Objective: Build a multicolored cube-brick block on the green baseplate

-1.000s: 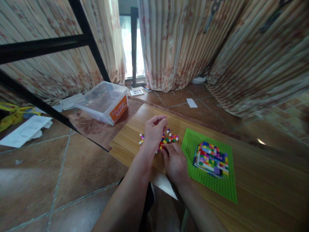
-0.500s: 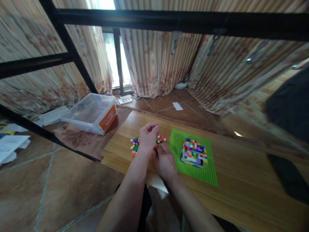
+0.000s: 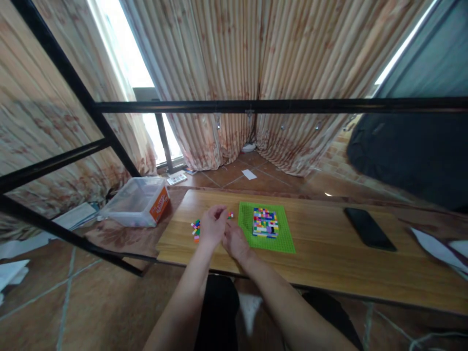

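Note:
My left hand is over the loose toy bricks, its fingers curled in a pinch. Close beside it, my right hand reaches in from the right with its fingers drawn together. The two hands' fingertips meet or nearly meet; whatever they hold is too small or hidden to make out. A few more bricks show just behind the hands. To the right lies a green baseplate, bearing a low block built of many-coloured bricks.
The wooden table carries a black phone and white paper on the right. A clear plastic bin with an orange label stands left of the table. A black metal bar crosses in front of the curtains.
The view has tilted up and swung to the right, bringing the whole phone into sight. Both hands stay together over the loose bricks, with only small finger movement.

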Action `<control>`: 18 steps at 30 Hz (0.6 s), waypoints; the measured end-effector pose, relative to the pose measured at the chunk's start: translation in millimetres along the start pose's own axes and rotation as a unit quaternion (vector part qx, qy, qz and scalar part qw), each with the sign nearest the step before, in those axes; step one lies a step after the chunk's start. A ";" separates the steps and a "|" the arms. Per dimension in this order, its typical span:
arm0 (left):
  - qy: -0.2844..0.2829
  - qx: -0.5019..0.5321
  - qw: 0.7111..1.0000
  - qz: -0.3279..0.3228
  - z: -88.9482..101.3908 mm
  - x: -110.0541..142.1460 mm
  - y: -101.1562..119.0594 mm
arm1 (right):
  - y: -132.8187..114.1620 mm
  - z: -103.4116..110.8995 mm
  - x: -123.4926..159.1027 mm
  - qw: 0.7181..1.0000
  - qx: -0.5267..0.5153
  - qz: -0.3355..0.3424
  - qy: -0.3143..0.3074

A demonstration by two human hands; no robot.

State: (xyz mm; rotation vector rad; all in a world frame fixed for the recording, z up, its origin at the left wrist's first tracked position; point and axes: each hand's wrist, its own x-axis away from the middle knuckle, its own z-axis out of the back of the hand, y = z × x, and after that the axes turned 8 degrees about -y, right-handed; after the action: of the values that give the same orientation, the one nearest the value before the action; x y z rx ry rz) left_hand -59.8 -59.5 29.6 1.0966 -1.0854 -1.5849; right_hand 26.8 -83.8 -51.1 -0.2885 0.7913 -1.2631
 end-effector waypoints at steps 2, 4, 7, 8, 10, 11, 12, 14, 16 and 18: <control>-0.029 -0.040 0.999 0.003 17.1 13.3 -6.9 | -0.3 2.1 -0.1 1.000 -0.001 0.004 -0.013; -0.018 -0.091 0.995 0.020 32.9 30.7 -16.5 | 0.0 3.2 -1.2 1.000 -0.001 -0.002 -0.017; 0.005 -0.143 0.989 0.045 49.0 55.7 -27.6 | 1.3 4.5 -3.5 1.000 -0.005 -0.020 -0.018; 0.008 -0.148 0.988 0.050 52.5 62.7 -29.8 | 1.8 5.3 -3.9 0.999 -0.007 -0.025 -0.018; -0.003 -0.148 0.988 0.052 57.7 76.4 -33.0 | 2.3 8.4 -3.6 0.999 -0.014 -0.030 -0.021; -0.007 -0.146 0.988 0.053 59.9 84.2 -34.9 | 2.3 10.9 -2.7 0.999 -0.019 -0.029 -0.023; -0.019 -0.147 0.987 0.062 61.8 93.6 -37.2 | 2.3 14.1 -1.3 0.999 -0.024 -0.028 -0.025; -0.037 -0.164 0.982 0.092 64.3 119.8 -42.7 | 1.9 22.6 3.1 0.999 -0.035 -0.023 -0.027; -0.087 -0.187 0.966 0.157 63.8 157.5 -45.8 | 1.2 33.4 9.5 0.998 -0.047 -0.016 -0.027; -0.115 -0.244 0.932 0.241 59.7 204.2 -41.9 | 0.2 45.6 17.3 0.998 -0.057 -0.009 -0.022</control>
State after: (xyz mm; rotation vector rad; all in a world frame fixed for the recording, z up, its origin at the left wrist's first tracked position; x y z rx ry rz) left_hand -166.9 -237.4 -32.9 0.2855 -0.9414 -1.4811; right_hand 59.1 -109.9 -25.3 -0.4152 0.8267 -1.2275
